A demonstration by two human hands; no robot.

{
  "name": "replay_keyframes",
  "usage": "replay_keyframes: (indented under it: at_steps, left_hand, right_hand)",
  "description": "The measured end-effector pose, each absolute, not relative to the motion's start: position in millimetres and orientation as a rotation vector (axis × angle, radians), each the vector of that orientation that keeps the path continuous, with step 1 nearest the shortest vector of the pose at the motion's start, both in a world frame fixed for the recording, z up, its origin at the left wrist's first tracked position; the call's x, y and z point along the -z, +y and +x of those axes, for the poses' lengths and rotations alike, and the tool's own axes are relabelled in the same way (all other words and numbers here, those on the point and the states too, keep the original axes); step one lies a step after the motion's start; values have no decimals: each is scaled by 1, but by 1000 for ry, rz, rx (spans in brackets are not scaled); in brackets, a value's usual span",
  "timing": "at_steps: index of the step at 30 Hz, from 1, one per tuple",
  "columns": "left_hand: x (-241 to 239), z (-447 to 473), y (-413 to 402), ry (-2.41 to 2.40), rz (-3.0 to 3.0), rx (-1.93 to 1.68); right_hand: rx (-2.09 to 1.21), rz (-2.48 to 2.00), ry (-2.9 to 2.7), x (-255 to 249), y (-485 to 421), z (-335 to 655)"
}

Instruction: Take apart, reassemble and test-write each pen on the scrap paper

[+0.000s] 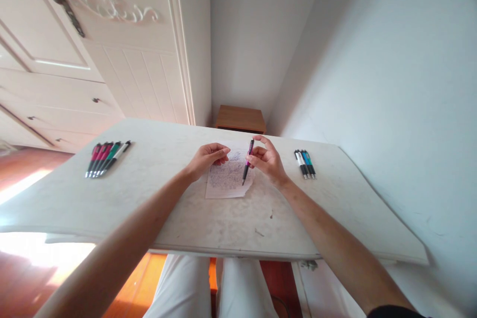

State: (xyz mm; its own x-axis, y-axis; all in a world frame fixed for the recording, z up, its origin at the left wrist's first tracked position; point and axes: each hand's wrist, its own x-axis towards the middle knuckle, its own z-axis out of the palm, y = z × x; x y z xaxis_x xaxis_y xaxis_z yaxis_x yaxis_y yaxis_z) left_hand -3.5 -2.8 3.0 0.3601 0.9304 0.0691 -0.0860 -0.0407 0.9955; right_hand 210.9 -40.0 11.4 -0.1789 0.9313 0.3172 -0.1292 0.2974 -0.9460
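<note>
My right hand [269, 161] is closed on a purple-and-black ballpoint pen [248, 159], held nearly upright with its tip pointing down. The index finger reaches to the pen's top end, while the thumb and other fingers grip its barrel. Beneath the pen lies a sheet of paper [223, 190] covered in blue scribbles, with a torn lower right corner. My left hand [210, 158] is over the paper's left side, its fingers loosely curled and thumb against them. Nothing shows in it, though its palm is hidden.
At the left of the white table [167, 231] lies a row of several red, green and white pens [106, 159]. Several white and blue pens [305, 164] lie at the right. A wooden stand [240, 118] is behind the table. A wall borders the right side, a white cabinet the left.
</note>
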Motion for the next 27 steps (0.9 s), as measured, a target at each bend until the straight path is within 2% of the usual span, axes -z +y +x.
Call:
replay_keyframes:
  at_steps: [27]
  left_hand:
    - [-2,-3,-2,874,1415,-936]
  right_hand:
    - [-1148,-770,-1446,-16,-45,208]
